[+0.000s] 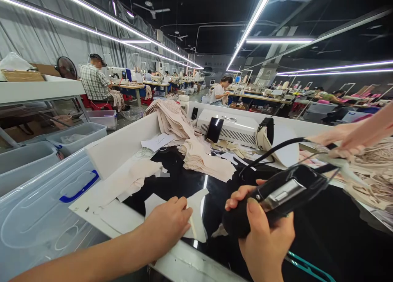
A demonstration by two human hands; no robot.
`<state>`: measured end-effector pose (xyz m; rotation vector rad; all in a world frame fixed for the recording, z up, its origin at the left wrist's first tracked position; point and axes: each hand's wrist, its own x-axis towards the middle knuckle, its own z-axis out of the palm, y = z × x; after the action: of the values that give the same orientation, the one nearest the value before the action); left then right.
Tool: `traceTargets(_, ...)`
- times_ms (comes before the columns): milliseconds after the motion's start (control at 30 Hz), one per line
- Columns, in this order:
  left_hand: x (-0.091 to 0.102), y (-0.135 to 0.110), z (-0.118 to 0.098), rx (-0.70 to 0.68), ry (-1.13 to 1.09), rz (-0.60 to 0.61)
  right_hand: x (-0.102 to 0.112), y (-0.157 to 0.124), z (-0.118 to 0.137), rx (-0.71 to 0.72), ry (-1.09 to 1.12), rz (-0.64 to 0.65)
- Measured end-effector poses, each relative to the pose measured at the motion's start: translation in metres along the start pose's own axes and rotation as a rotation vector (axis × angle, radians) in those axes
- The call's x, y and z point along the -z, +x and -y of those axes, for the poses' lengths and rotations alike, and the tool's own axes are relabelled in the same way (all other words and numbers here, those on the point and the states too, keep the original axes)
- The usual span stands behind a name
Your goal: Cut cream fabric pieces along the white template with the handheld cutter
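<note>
My left hand (168, 220) lies on a pale cut piece (198, 216) on the glossy black tabletop. Its fingers are curled and pressed down on the piece; a thin cream strip shows by the fingertips. In my right hand (267, 237) is a black handheld device (276, 196) with a silver plate and a black cable, raised above the table. The fingers wrap round its rounded end. Just beyond it, another person's blurred hands (340, 141) reach in from the right, near the cable and a whitish, see-through part.
Stacked beige fabric pieces (208, 159) lie mid-table before a white slotted machine (229, 126) and a dark phone-like slab (214, 129). Beige straps (374, 163) are heaped right. A teal-edged object (310, 265) lies near front. Clear plastic bins (46, 204) stand left; people sew beyond.
</note>
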<state>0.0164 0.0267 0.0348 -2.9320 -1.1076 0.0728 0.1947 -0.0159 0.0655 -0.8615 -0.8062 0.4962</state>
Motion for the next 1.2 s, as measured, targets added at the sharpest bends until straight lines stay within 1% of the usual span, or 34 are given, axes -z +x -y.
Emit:
traceTargets(100,-0.001,0.002,-0.004,0.038,0.012,0.052,0.004,-0.006,0.003,0.006,0.023,0.003)
traceTargets(267,-0.007,0.000,-0.005,0.051,0.029,0.023,0.006,-0.008,-0.004,0.022,0.028,0.008)
traceTargets(467,-0.002,0.000,-0.007,0.032,0.072,0.016,0.006,-0.007,-0.014,0.027,0.018,0.017)
traceTargets(600,-0.008,-0.001,-0.008,0.046,0.100,-0.018,0.007,-0.008,-0.016,0.042,0.011,0.038)
traceTargets(667,-0.015,-0.002,-0.010,0.059,0.149,-0.077,0.007,-0.008,-0.017,0.047,0.002,0.042)
traceTargets(700,-0.018,-0.003,-0.011,0.047,0.176,-0.133,0.008,-0.008,-0.017,0.049,-0.003,0.042)
traceTargets(733,-0.020,-0.003,-0.012,0.006,0.198,-0.207,0.008,-0.008,-0.017,0.052,-0.006,0.041)
traceTargets(767,-0.022,-0.003,-0.014,-0.066,0.202,-0.288,0.009,-0.008,-0.016,0.055,-0.007,0.041)
traceTargets(833,-0.023,-0.002,-0.018,-0.268,0.145,-0.426,0.009,-0.008,-0.016,0.058,-0.008,0.037)
traceTargets(900,-0.022,0.000,-0.022,-0.452,0.048,-0.496,0.009,-0.008,-0.016,0.053,-0.011,0.033)
traceTargets(967,-0.022,0.003,-0.022,-0.547,-0.018,-0.490,0.008,-0.008,-0.015,0.045,-0.017,0.028)
traceTargets(1033,-0.025,0.005,-0.020,-0.578,-0.035,-0.452,0.007,-0.008,-0.015,0.044,-0.019,0.023)
traceTargets(1100,-0.030,0.005,-0.015,-0.576,-0.048,-0.405,0.006,-0.009,-0.015,0.049,-0.015,0.026)
traceTargets(1200,-0.037,0.005,-0.006,-0.534,-0.102,-0.388,0.007,-0.009,-0.015,0.054,-0.002,0.037)
